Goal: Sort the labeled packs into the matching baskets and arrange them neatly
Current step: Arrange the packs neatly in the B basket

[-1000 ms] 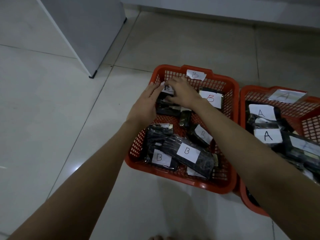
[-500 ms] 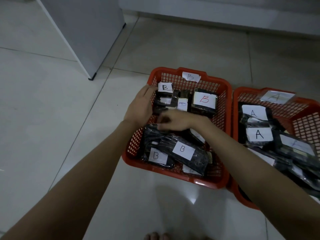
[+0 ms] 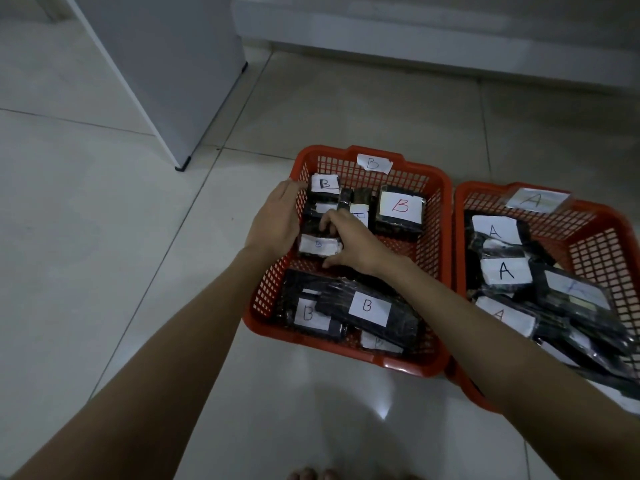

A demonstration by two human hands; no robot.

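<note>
A smooth grey cabinet [image 3: 166, 74] stands at eleven o'clock on glossy pale floor tiles [image 3: 86, 237]. The left hand [image 3: 275, 220] lies with straight fingers against the rim of the red plastic lattice basket marked B [image 3: 438, 271], at centre. Inside it, the right hand [image 3: 349, 245] pinches a small black film-wrapped pack [image 3: 318, 244] with a white paper B label. At three o'clock, the basket marked A [image 3: 588, 233] holds similar A packs [image 3: 505, 271].
</note>
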